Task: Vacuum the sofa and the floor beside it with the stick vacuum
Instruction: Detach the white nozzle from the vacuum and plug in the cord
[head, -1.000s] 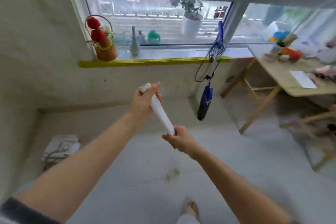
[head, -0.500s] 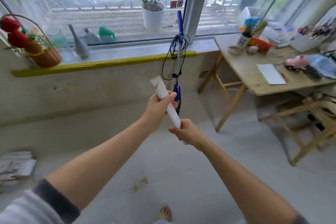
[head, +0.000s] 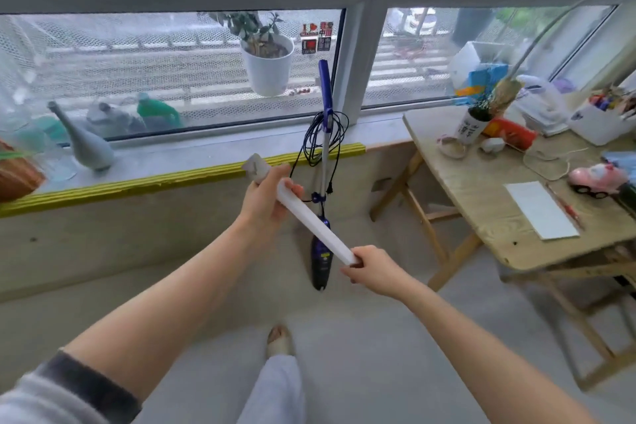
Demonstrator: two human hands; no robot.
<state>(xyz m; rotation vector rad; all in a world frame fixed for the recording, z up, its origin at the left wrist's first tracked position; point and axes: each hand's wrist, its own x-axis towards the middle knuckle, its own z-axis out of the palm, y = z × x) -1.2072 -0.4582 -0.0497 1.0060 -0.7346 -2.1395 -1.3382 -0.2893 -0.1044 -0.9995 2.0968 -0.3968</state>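
Observation:
A purple stick vacuum (head: 321, 251) leans upright against the wall under the window, its cord (head: 323, 138) looped around the pole. In front of it I hold a white tube-shaped nozzle (head: 315, 227) slanting down to the right. My left hand (head: 266, 203) grips the nozzle's upper end, where a grey tip sticks out above my fingers. My right hand (head: 373, 272) pinches the lower end. No sofa is in view.
A wooden folding table (head: 481, 196) with a cup, a toy car, paper and a box stands at the right. The window sill (head: 192, 155) holds a grey vase, bottles and a basket. A white plant pot (head: 268, 69) sits outside. My foot (head: 278, 341) is on the grey floor.
The view has swung right and closer to the vacuum. My hands have spread apart along the white nozzle, the right one sliding to its lower end.

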